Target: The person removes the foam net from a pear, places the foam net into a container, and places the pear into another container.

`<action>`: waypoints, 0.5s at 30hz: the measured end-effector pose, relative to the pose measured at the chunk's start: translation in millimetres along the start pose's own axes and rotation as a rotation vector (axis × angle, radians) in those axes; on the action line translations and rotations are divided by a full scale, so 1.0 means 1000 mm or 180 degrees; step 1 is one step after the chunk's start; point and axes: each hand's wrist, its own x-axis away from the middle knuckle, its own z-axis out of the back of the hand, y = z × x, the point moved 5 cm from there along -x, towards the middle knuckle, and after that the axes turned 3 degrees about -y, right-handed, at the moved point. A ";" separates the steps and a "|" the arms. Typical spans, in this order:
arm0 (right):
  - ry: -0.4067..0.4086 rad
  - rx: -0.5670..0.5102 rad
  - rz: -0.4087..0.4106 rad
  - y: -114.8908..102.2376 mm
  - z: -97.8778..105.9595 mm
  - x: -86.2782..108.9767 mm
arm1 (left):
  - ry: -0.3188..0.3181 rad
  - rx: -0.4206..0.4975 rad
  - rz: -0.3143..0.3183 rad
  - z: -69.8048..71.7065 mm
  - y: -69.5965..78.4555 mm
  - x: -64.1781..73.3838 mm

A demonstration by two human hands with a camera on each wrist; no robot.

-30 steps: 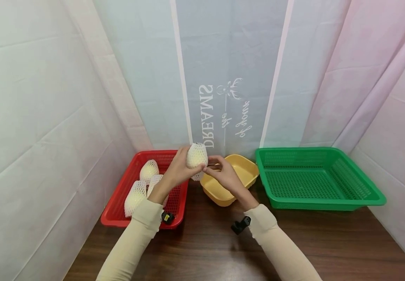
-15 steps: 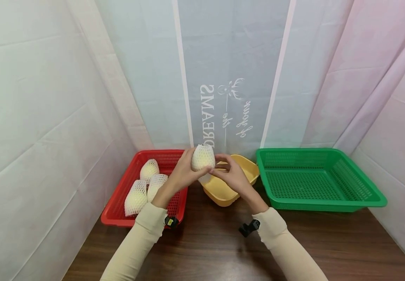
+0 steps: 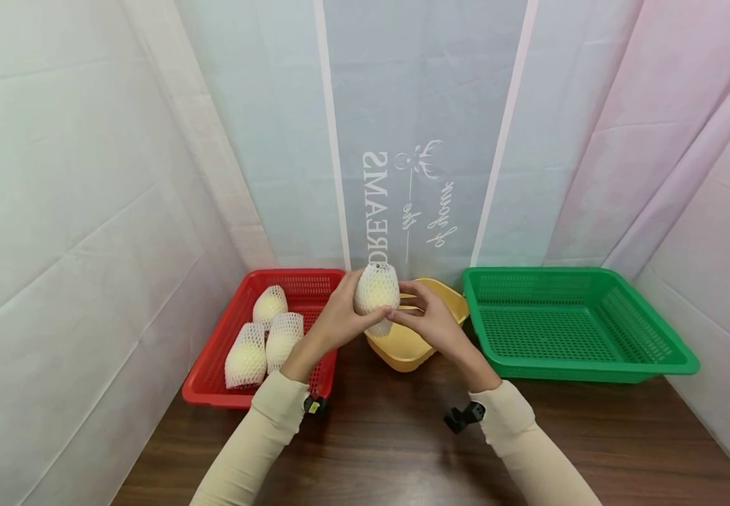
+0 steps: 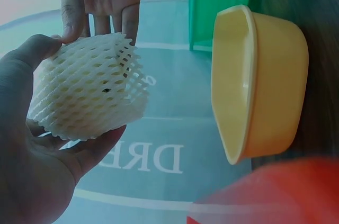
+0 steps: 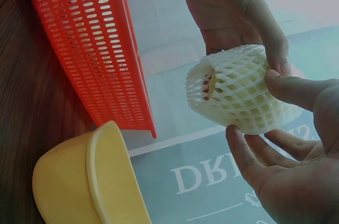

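My left hand [image 3: 341, 316] grips a pale yellow fruit in a white foam net sleeve [image 3: 377, 289], thumb on the near side and fingers curled behind. It is held up over the left part of a yellow basin [image 3: 402, 355]. From the other side my right hand [image 3: 433, 325] holds the same netted fruit [image 5: 243, 94] between thumb and fingertips, its thumb meeting the left thumb. One end of the net gapes open in the right wrist view. Three more netted fruits, one of them a netted fruit [image 3: 245, 357] at the near left, lie in a red basket [image 3: 213, 400].
A green basket [image 3: 582, 370] stands to the right of the basin on the dark wooden table [image 3: 377, 450]. Cloth hangs behind and along both sides, and the back cloth [image 3: 421, 84] carries mirrored lettering. Both wrists wear a small black camera.
Both hands have drifted right and slightly toward the wearer with the netted fruit between them. The fruits in the red basket show more as the left arm shifts off them.
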 end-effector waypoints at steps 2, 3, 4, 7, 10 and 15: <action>-0.0011 0.0020 0.0005 0.000 0.001 0.002 | 0.0013 0.0021 -0.0003 -0.002 0.001 0.001; -0.0014 0.0023 0.0008 0.000 0.002 0.003 | 0.0015 0.0026 -0.0005 -0.003 0.001 0.001; -0.0016 0.0030 0.0012 0.000 0.003 0.005 | 0.0017 0.0028 -0.0003 -0.004 0.002 0.002; -0.0021 0.0044 0.0009 0.000 0.005 0.008 | 0.0036 0.0053 0.0009 -0.007 0.002 0.003; -0.0024 0.0034 -0.0020 -0.001 0.006 0.011 | 0.0041 0.0121 0.0028 -0.010 0.003 0.004; -0.0017 0.0005 -0.0053 -0.001 0.009 0.016 | 0.0053 0.0213 0.0021 -0.014 0.005 0.006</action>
